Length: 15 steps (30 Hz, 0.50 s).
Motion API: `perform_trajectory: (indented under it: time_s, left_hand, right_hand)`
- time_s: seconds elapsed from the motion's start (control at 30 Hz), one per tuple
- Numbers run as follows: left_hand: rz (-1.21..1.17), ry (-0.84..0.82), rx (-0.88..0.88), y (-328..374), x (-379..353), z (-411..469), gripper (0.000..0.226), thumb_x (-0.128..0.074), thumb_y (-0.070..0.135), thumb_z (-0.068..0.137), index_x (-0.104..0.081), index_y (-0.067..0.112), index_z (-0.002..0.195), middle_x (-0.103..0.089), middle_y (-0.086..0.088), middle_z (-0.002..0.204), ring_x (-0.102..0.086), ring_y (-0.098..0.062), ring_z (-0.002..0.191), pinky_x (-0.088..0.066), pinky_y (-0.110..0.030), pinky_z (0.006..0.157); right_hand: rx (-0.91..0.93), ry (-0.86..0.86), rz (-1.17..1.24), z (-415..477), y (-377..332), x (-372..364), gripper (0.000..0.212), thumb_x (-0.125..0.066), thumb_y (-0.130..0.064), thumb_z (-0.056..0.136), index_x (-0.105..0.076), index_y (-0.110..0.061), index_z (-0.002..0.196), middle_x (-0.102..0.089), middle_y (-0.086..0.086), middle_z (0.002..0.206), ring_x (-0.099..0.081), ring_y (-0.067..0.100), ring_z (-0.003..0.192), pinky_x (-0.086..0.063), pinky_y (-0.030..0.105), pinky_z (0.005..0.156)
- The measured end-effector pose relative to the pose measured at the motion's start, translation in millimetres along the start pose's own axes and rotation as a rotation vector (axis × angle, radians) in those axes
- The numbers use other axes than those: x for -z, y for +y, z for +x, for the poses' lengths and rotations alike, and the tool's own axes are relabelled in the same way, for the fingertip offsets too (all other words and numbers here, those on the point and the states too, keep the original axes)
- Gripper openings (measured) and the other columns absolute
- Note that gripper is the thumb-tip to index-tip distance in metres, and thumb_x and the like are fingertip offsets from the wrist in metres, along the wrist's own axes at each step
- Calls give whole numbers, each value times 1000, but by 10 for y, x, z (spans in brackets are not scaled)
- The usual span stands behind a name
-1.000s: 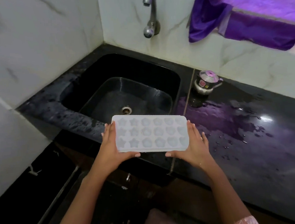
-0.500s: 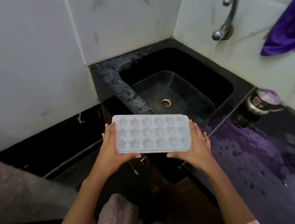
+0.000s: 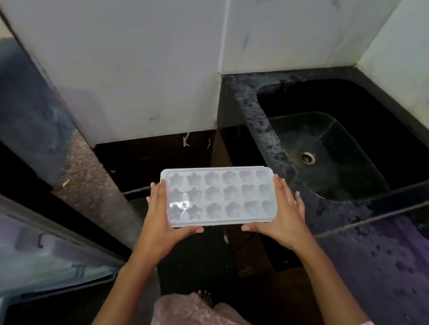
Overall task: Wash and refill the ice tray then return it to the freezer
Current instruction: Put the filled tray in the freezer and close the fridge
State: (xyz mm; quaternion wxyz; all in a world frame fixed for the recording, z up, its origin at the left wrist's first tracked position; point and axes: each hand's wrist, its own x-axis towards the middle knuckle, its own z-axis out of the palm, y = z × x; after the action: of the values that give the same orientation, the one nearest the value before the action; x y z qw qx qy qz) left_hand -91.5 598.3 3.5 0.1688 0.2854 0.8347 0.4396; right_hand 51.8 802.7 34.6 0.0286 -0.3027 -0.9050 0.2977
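I see the ice tray (image 3: 220, 195) held in the air between both grips, level, with its hollows facing up. Its long axis runs straight from one grip to the other, across my view. It has 3 rows of 6 hollows: stars at the left-grip end, rounder shapes in the middle, hearts at the right-grip end. A glint sits on the hollows nearest the left grip, but I cannot tell whether they hold water.

The left grip (image 3: 161, 217) clasps one short end, fingers running up that end and thumb laid along the near long edge. The right grip (image 3: 286, 213) mirrors it on the other short end. Both are closed on the tray, with nothing else in them.

Outboard of the right grip and further from me lies the black sink (image 3: 257, 133), its drain (image 3: 308, 158) showing. The wet bench (image 3: 396, 263) is on the near side of that grip. Beyond both grips stands a white tiled wall (image 3: 149, 65).
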Motion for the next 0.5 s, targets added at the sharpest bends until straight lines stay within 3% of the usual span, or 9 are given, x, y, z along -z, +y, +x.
perform_trajectory:
  time_s: [0.13, 0.2, 0.37, 0.43, 0.5]
  left_hand:
    - [-5, 110, 39, -88, 171, -319, 132, -84, 55, 47, 0, 28, 146, -4, 18, 147, 12, 20, 125, 6, -7, 105]
    - [-19, 159, 69, -158, 258, -492, 132, -80, 62, 45, 1, 31, 145, -1, 22, 144, 13, 22, 125, 4, -11, 107]
    - [-24, 279, 181, -358, 505, -960, 124, -84, 38, 59, 0, 24, 148, -1, 19, 148, 11, 18, 127, 1, -6, 107]
    - [-28, 324, 198, -428, 616, -1158, 126, -85, 46, 54, -3, 27, 147, -3, 18, 150, 10, 19, 129, -1, -6, 108]
    - [-34, 382, 209, -488, 715, -1360, 124, -78, 59, 48, -3, 35, 144, -8, 26, 144, 1, 23, 128, -5, 4, 100]
  right_hand:
    - [113, -66, 15, 37, -190, -157, 136, -81, -61, 50, 5, -23, 148, 1, -7, 157, 12, 0, 139, 17, 33, 112]
    - [168, -95, 17, 35, -305, -252, 137, -81, -61, 47, 4, -25, 148, 0, -6, 157, 13, -3, 137, 17, 32, 112]
    - [278, -174, 23, -10, -651, -536, 129, -83, -57, 46, -8, -26, 146, -13, -5, 154, -4, 12, 143, 5, 45, 117]
    - [318, -217, 13, -65, -812, -654, 129, -84, -54, 47, -7, -25, 147, -12, -5, 154, -2, 12, 143, 7, 42, 117]
    - [364, -259, 22, -121, -960, -781, 131, -83, -57, 44, -8, -26, 147, -13, -5, 154, -2, 12, 143, 6, 43, 117]
